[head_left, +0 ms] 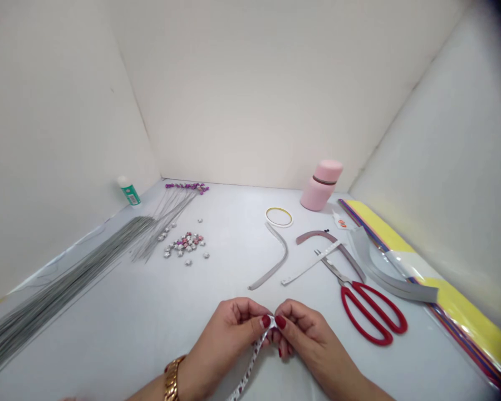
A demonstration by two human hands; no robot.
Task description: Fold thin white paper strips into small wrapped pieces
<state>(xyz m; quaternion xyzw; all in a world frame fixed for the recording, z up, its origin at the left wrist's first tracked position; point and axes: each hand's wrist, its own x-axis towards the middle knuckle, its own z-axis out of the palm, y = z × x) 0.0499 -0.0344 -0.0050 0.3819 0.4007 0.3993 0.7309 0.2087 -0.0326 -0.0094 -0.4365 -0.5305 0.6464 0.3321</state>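
Note:
Near the bottom middle, my left hand (239, 332) and my right hand (300, 332) meet, thumbs and fingers pinching the end of a narrow patterned paper strip (250, 365). The strip is white with dark marks and hangs down past the bottom edge, below my left hand. A small folded part shows between the two thumbs. Beyond the hands lie a curved grey strip bundle (281, 253), a thin white strip (304, 267) and a pinkish strip bundle (344, 250). Red-handled scissors (369, 312) rest to the right, blades pointing away over the strips.
Small folded stars (186, 244) lie left of centre. Grey wires (67, 278) and purple-tipped stems (183, 197) are beside them. A glue stick (130, 192), tape ring (279, 217), pink bottle (320, 186), small white bottle (339, 220), silver strips (394, 284) and yellow sheets (463, 312) surround the workspace.

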